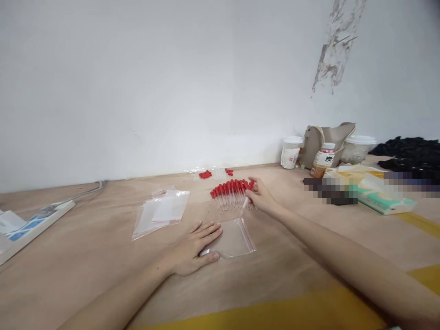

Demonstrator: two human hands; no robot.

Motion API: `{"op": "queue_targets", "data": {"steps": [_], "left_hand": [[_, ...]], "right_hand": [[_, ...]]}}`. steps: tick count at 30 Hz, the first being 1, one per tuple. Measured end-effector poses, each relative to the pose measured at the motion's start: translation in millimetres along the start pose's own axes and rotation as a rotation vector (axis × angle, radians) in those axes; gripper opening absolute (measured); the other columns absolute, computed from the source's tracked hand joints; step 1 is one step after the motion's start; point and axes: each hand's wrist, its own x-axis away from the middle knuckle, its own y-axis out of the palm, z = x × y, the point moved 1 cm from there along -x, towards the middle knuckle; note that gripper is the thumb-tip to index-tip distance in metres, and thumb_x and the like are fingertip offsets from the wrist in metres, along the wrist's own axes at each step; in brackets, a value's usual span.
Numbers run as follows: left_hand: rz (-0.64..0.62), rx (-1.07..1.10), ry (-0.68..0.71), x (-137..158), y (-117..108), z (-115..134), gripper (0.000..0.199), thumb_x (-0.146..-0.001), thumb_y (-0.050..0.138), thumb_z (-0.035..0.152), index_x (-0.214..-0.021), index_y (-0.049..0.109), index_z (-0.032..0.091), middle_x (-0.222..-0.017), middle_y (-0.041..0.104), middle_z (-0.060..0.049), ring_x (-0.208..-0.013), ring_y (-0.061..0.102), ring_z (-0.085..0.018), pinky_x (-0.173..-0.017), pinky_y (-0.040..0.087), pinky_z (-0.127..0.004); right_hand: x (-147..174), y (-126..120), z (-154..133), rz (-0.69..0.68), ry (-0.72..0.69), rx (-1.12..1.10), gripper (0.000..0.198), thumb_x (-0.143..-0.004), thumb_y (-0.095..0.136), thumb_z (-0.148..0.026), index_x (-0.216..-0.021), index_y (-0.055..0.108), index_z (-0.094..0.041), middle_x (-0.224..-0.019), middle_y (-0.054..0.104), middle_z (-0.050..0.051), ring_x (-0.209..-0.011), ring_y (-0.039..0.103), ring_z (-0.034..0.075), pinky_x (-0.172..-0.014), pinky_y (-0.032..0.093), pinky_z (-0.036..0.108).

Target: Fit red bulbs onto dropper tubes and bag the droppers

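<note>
Droppers (231, 194) lengthwise, red ends (232, 184) toward wall (137, 91)

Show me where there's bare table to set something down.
Bare table lies between the power strip and the overlapping bags, and between the right forearm and the tissue pack. It's crowded mid-table, where the left hand rests on the clear bag near the red-topped droppers, and back right around cups and bottle.

The head view looks down across the table (85, 229).
</note>
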Motion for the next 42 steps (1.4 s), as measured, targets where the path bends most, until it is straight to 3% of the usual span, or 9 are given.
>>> {"op": "queue_targets", "data": {"steps": [4, 8, 14, 18, 21, 25, 31, 39, 42], "left_hand": [[-0.023, -0.027, 0.012, -10, 0, 2, 0.060, -0.087, 0.028, 0.052, -0.137, 0.006, 0.029, -0.143, 0.010, -0.001, -0.131, 0.009, -0.021, -0.106, 0.006, -0.045], [-0.029, -0.046, 0.011, -18, -1, 5, 0.059, -0.088, 0.027, 0.052, -0.137, 0.005, 0.030, -0.143, 0.010, -0.001, -0.131, 0.009, -0.020, -0.106, 0.005, -0.045], [0.005, -0.024, -0.008, -16, -1, 6, 0.062, -0.087, 0.028, 0.053, -0.138, 0.003, 0.028, -0.143, 0.013, -0.003, -0.131, 0.012, -0.022, -0.106, 0.009, -0.045], [0.014, -0.009, -0.057, -15, -1, 4, 0.066, -0.085, 0.031, 0.055, -0.138, 0.004, 0.026, -0.143, 0.017, -0.005, -0.131, 0.012, -0.024, -0.105, 0.014, -0.044], [0.016, 0.007, -0.034, -16, -1, 5, 0.064, -0.086, 0.030, 0.054, -0.138, 0.005, 0.026, -0.143, 0.017, -0.005, -0.131, 0.014, -0.022, -0.106, 0.012, -0.043], [0.022, 0.030, 0.006, -17, -2, 6, 0.061, -0.087, 0.030, 0.052, -0.138, 0.006, 0.027, -0.143, 0.018, -0.001, -0.131, 0.014, -0.020, -0.107, 0.008, -0.042], [0.007, 0.025, 0.009, -18, -1, 8, 0.058, -0.087, 0.030, 0.051, -0.137, 0.008, 0.030, -0.143, 0.018, 0.001, -0.131, 0.012, -0.019, -0.107, 0.005, -0.043], [-0.006, 0.023, 0.031, -25, 0, 6, 0.055, -0.088, 0.029, 0.050, -0.136, 0.010, 0.032, -0.143, 0.014, 0.000, -0.131, 0.011, -0.021, -0.105, 0.005, -0.047], [0.033, 0.041, 0.036, -27, 0, 6, 0.052, -0.088, 0.030, 0.048, -0.136, 0.015, 0.032, -0.143, 0.015, 0.001, -0.131, 0.012, -0.021, -0.106, 0.007, -0.047]], "right_hand": [[29, -33, 27, 0.183, 0.169, -0.200, 0.044, -0.070, 0.049, -0.025, -0.109, 0.030, -0.019, -0.057, 0.045, -0.008, -0.045, 0.048, 0.009, -0.042, 0.041, 0.020], [39, -35, 34, 0.230, 0.136, -0.277, 0.047, -0.067, 0.054, -0.029, -0.106, 0.030, -0.022, -0.061, 0.046, -0.008, -0.050, 0.051, 0.009, -0.045, 0.045, 0.021], [47, -24, 38, 0.146, 0.176, -0.347, 0.042, -0.070, 0.054, -0.030, -0.104, 0.031, -0.023, -0.066, 0.051, -0.005, -0.054, 0.055, 0.011, -0.051, 0.049, 0.026], [53, -26, 38, -0.043, 0.285, -0.404, 0.025, -0.073, 0.053, -0.031, -0.093, 0.041, -0.021, -0.075, 0.057, 0.001, -0.061, 0.060, 0.013, -0.062, 0.051, 0.030], [54, -38, 34, -0.257, 0.257, -0.253, 0.025, -0.068, 0.061, -0.034, -0.084, 0.051, -0.018, -0.076, 0.060, 0.002, -0.062, 0.059, 0.012, -0.063, 0.049, 0.029], [55, -49, 23, -0.450, 0.048, 0.109, 0.027, -0.068, 0.061, -0.039, -0.085, 0.061, -0.017, -0.073, 0.060, 0.001, -0.064, 0.054, 0.011, -0.063, 0.044, 0.027], [57, -36, 22, -0.430, -0.279, 0.296, 0.025, -0.068, 0.064, -0.039, -0.087, 0.067, -0.023, -0.096, 0.057, 0.005, -0.091, 0.050, 0.018, -0.085, 0.036, 0.034], [58, -17, 19, -0.435, -0.179, 0.588, 0.028, -0.069, 0.057, -0.053, -0.090, 0.066, -0.037, -0.106, 0.053, 0.003, -0.108, 0.040, 0.024, -0.095, 0.019, 0.049], [57, -22, 19, -0.454, -0.205, 0.531, 0.031, -0.067, 0.061, -0.050, -0.091, 0.067, -0.033, -0.106, 0.053, 0.004, -0.107, 0.042, 0.023, -0.095, 0.022, 0.045]]}}
